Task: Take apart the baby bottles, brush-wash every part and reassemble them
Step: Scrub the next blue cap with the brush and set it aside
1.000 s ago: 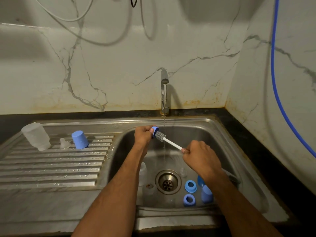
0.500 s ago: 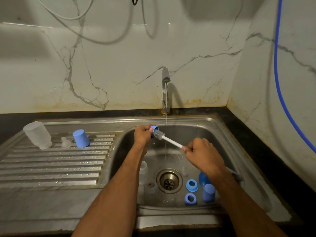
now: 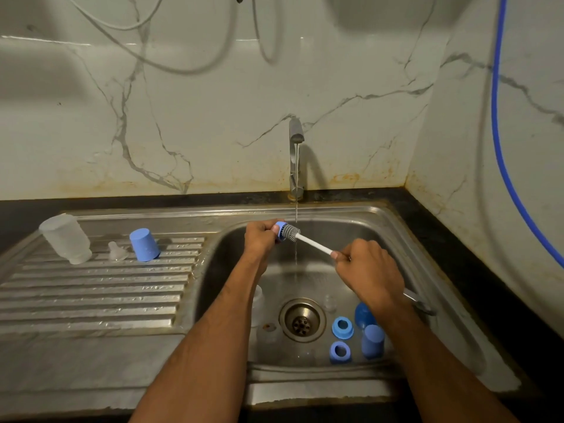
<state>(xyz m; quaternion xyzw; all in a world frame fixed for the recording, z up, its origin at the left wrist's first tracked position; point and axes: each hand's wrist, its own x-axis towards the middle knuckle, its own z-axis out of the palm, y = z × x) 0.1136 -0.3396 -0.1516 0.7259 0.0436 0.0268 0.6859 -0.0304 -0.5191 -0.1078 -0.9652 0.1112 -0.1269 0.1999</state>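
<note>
Head view: my left hand [image 3: 259, 239] grips a blue ring [image 3: 279, 230]; right hand [image 3: 367, 270] pinches the brush [image 3: 305, 239], bristles just beyond the left fingertips.

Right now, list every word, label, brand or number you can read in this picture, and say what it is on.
No text can be read.
Blue cap on the drainboard: faint raised marks, too blurred to read.
Clear bottle beside it: no legible scale or label.
Blue rings in the sink, brush and tap: no marking visible.
</note>
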